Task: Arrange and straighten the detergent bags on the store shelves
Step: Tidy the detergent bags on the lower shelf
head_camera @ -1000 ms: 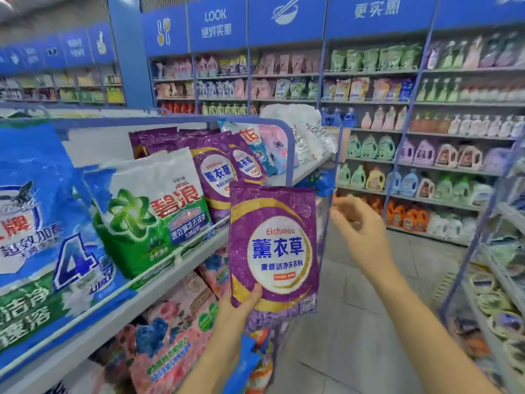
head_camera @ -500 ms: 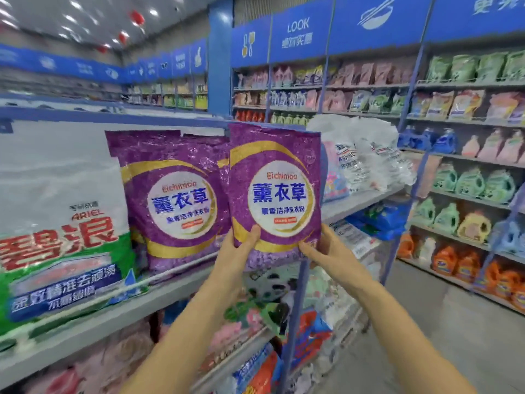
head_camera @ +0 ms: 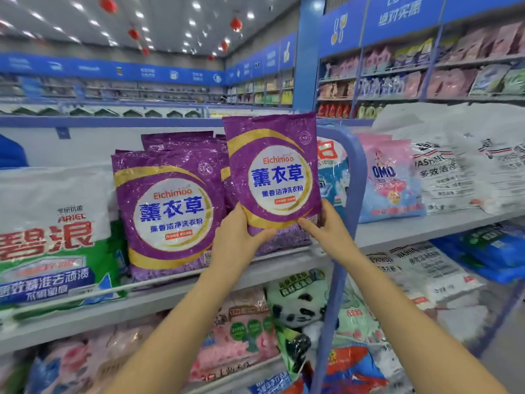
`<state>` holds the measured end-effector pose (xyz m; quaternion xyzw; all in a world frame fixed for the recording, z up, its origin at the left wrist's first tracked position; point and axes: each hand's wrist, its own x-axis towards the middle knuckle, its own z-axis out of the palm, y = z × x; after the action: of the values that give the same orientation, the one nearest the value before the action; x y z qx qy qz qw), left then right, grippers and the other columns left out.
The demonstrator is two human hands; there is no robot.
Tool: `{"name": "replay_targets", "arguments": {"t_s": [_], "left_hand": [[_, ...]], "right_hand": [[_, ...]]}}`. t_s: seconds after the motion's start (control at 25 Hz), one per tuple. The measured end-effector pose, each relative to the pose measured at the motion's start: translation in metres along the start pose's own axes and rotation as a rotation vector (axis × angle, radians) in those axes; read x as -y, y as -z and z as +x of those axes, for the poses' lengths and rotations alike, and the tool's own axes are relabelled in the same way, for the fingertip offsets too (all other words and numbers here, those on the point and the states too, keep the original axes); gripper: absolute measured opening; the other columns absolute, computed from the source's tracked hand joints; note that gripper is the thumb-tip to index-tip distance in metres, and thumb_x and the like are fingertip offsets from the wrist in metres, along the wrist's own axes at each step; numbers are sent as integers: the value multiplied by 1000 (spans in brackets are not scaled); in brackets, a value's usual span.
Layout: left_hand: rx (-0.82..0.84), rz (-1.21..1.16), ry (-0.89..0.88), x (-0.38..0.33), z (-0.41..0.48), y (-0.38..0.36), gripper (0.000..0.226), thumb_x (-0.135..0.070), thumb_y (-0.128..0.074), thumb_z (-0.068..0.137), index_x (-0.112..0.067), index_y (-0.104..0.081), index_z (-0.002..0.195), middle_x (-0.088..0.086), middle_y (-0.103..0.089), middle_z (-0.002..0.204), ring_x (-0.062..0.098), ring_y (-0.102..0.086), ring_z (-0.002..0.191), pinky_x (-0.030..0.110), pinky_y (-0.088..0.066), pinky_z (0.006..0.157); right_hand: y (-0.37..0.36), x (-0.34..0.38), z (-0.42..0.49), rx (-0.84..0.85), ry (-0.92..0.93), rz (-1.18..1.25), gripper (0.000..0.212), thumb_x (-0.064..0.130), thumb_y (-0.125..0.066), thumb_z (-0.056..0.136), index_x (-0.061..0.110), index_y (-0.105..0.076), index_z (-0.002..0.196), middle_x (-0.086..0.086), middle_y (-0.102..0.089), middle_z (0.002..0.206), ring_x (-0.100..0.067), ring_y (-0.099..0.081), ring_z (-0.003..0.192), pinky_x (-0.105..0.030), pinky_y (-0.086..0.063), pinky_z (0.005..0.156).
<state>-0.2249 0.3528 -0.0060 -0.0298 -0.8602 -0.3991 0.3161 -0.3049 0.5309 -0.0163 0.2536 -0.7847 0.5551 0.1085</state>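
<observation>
From my remote seat, the biggest thing ahead is the upper shelf (head_camera: 170, 297), which runs from the left edge across to the right and is packed with detergent. At its left end stands a large white-and-green Ariel bag (head_camera: 51, 237), upright and facing me. Far right, a heap of white washing-powder bags (head_camera: 454, 172) leans back on the same level. Just beside the Ariel bag is a standing purple bag (head_camera: 167, 211), with more purple bags stacked behind it.

The held purple bag (head_camera: 272, 172) is the one I am working on. It is upright with its label toward me, just to the right of the standing purple bag. It overlaps the purple row behind and sits just left of the blue rounded divider (head_camera: 355, 177). I cannot tell whether its bottom edge touches the shelf.

Past the divider sits a pink-and-blue OMO bag (head_camera: 389, 180). On the lower level is a panda-print bag (head_camera: 298, 305).

My left hand (head_camera: 238, 240) grips the bag's lower left corner, thumb laid across the front. My right hand (head_camera: 329, 228) pinches the lower right corner, its fingers (head_camera: 308, 224) closed on the bag's front.
</observation>
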Motion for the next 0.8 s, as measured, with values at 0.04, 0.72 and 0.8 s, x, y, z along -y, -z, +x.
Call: {"name": "replay_targets", "arguments": {"t_s": [0.04, 0.72, 0.8], "left_hand": [[-36, 104, 16, 2, -2, -4, 45, -36, -73, 76, -18, -47, 109, -6, -59, 105, 15, -57, 96, 28, -46, 74], [-229, 588, 110, -1, -48, -34, 95, -51, -67, 76, -15, -13, 145, 10, -54, 122, 27, -58, 105, 37, -52, 73], [-313, 755, -103, 0, -50, -44, 96, -45, -70, 75, -17, -13, 146, 17, -36, 140, 34, -42, 126, 46, -49, 91]], "right_hand": [[-2, -2, 1, 9, 13, 9, 52, 27, -61, 87, 20, -38, 133, 10, -52, 122, -9, -49, 117, -34, -40, 102], [5, -24, -29, 101, -62, -394, 66, 50, -55, 85, 21, -25, 136, -3, -52, 133, -24, -52, 116, -42, -48, 87], [-3, -19, -36, -54, 45, -448, 85, 43, -57, 87, 23, 0, 148, -3, -27, 152, -22, -35, 134, -45, -45, 93]]}}
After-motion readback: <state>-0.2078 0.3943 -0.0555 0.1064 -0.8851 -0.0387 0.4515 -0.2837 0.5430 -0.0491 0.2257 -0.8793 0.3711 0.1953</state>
